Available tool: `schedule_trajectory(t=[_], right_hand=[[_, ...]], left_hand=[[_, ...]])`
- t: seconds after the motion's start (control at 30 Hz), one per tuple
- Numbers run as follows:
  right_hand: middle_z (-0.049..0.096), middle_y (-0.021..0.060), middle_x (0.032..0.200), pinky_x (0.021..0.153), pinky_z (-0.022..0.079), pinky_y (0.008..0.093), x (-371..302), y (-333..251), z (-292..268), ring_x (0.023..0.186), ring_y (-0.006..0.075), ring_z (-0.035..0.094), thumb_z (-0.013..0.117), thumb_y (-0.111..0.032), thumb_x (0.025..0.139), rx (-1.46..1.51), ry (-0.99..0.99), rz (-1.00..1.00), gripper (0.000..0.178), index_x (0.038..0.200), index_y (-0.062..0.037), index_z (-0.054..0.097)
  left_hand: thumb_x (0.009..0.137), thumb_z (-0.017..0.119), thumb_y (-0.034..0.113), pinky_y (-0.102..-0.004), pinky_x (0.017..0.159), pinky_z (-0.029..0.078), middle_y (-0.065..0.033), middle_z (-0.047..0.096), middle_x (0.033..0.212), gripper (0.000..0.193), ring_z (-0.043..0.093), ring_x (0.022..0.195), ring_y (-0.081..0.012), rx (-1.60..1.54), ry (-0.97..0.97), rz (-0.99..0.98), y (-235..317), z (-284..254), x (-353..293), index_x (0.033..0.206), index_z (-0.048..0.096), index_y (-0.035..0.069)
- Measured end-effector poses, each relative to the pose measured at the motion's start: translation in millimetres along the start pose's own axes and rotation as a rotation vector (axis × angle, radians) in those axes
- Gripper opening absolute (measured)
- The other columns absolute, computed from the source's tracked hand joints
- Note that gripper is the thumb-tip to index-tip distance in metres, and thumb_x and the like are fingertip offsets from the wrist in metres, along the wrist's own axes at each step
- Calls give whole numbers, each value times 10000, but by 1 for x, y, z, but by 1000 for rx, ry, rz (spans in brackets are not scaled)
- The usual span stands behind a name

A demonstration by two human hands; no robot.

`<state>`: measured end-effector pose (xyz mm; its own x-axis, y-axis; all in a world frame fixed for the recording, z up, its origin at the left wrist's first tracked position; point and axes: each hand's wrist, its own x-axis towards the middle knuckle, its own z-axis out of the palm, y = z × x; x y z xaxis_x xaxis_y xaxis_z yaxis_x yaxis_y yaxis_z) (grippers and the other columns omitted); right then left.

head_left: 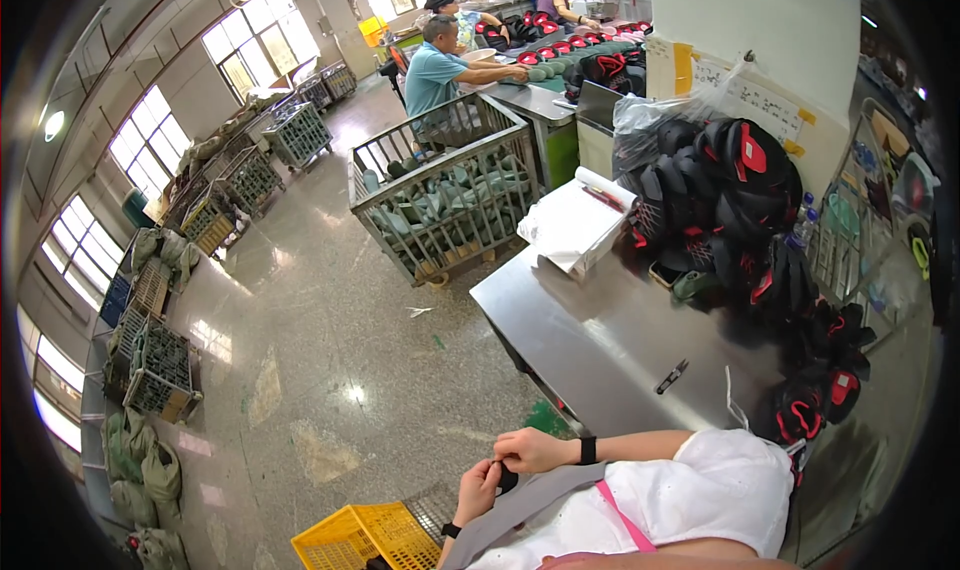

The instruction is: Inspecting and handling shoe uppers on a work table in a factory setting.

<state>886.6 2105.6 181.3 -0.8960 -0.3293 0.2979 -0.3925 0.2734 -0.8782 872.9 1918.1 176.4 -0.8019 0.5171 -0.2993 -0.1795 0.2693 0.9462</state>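
Observation:
My left hand (478,492) and my right hand (537,450) meet at the lower middle, fingers pinched together. Between them is a small black piece (508,478), mostly covered by the fingers, so its kind does not show. Dark bands circle both wrists. Just below the hands stands a yellow plastic crate (350,540) with something dark inside. Beyond my right arm, a pair of thread snips (671,377) lies on the steel table (590,340), near a thin white cord (735,395).
Black and red shoe parts (720,190) are heaped along the table's right side, beside a white paper pad (580,220) with pens. A barred metal cart (445,185) holds green shoe-shaped pieces. Several people work at a far bench; one wears a blue shirt (430,70). Carts (160,370) line the left wall.

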Motion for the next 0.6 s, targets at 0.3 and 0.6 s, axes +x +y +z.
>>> schedule_trajectory(t=[0.3, 0.6], right_hand=[[512, 98, 796, 574, 450, 352, 3, -3, 3, 658, 293, 551, 570, -39, 750, -68, 60, -69, 63, 810, -42, 588], [513, 93, 821, 574, 457, 352, 4, -2, 3, 669, 288, 559, 573, -45, 766, -67, 30, -145, 52, 816, -40, 590]], left_hand=[[915, 489, 154, -207, 610, 413, -2, 579, 723, 210, 509, 667, -64, -180, 26, 27, 3, -3, 1, 866, 600, -16], [941, 483, 214, -206, 625, 417, -8, 585, 739, 263, 517, 677, -73, -179, -30, 65, -6, -8, -2, 875, 593, -16]])
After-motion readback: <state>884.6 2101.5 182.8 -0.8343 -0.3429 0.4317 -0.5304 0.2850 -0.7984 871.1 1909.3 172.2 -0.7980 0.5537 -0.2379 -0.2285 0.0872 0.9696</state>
